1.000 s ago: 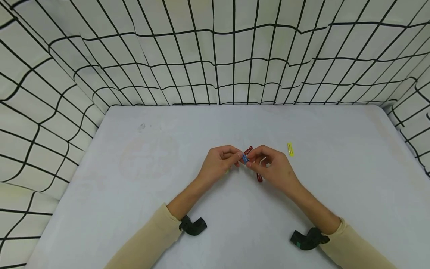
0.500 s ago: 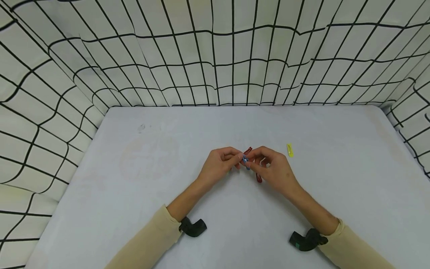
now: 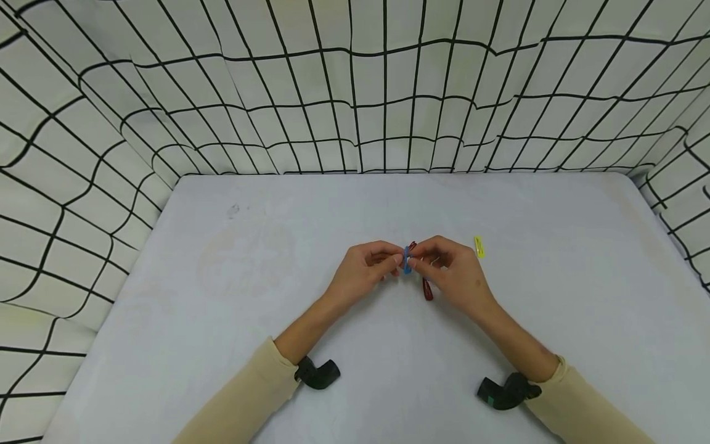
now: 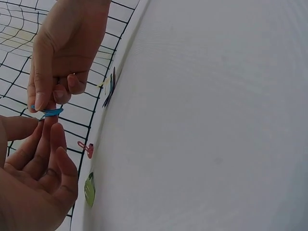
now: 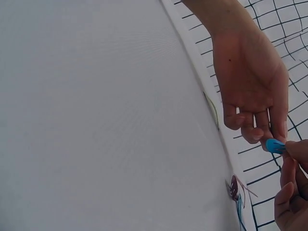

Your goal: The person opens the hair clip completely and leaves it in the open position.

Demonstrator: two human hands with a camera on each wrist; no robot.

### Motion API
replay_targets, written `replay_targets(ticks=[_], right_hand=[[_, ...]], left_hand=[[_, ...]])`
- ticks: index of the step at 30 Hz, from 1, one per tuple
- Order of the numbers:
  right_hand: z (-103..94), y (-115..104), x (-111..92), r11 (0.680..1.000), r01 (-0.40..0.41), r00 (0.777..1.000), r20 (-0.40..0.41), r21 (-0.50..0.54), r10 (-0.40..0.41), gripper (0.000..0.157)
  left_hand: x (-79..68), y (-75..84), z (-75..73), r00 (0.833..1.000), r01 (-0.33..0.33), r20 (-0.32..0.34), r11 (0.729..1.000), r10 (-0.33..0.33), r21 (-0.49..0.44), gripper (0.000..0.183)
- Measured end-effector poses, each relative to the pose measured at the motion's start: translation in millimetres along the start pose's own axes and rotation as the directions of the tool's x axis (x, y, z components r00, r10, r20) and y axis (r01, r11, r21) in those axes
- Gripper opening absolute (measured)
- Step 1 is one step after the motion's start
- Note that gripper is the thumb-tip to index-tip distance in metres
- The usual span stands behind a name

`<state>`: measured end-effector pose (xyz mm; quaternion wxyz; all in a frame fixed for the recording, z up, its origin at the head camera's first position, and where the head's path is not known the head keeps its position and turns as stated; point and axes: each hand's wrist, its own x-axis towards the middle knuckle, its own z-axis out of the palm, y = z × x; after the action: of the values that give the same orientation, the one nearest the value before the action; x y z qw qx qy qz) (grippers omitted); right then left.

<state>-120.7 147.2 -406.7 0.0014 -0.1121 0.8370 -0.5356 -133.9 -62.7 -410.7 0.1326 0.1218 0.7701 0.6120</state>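
A blue snap hair clip (image 3: 407,260) is held between both hands above the middle of the table. My left hand (image 3: 368,268) pinches one side of it with thumb and fingertips. From the other side, my right hand (image 3: 452,271) pinches it too; fingers partly cover the clip. In the left wrist view the blue clip (image 4: 52,112) lies between the two sets of fingertips. Below the hands, a dark red hair clip (image 3: 428,290) rests on the table, and another red hair clip (image 3: 413,245) is partly hidden behind the right fingers.
A yellow hair clip (image 3: 479,246) lies right of the right hand. In the left wrist view a green hair clip (image 4: 90,189) lies near the left hand. A black wire grid (image 3: 385,111) borders the white table (image 3: 222,246) at back and sides.
The blue hair clip has turned between the fingers and now stands more upright in the head view. The right hand has shifted slightly; the left hand stays nearly still.
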Motion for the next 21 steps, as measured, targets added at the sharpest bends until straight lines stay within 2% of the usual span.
replay_targets(ticks=[6, 11, 21], right_hand=[[-0.6, 3.2, 6.6, 0.999, -0.039, 0.999, -0.008, 0.02, 0.039, 0.014], [0.4, 1.8, 11.6, 0.999, -0.028, 0.999, -0.028, 0.024, 0.029, 0.016], [6.9, 1.2, 19.6, 0.995, -0.028, 0.999, -0.02, 0.091, 0.03, 0.012]], left_hand=[[1.3, -0.4, -2.6, 0.999, -0.049, -0.011, 0.998, 0.049, 0.034, 0.022], [2.5, 0.2, -4.5, 0.997, -0.065, -0.038, 0.995, 0.067, 0.072, 0.025], [3.0, -1.4, -7.5, 0.993, -0.043, -0.105, 0.995, 0.053, 0.093, 0.022]])
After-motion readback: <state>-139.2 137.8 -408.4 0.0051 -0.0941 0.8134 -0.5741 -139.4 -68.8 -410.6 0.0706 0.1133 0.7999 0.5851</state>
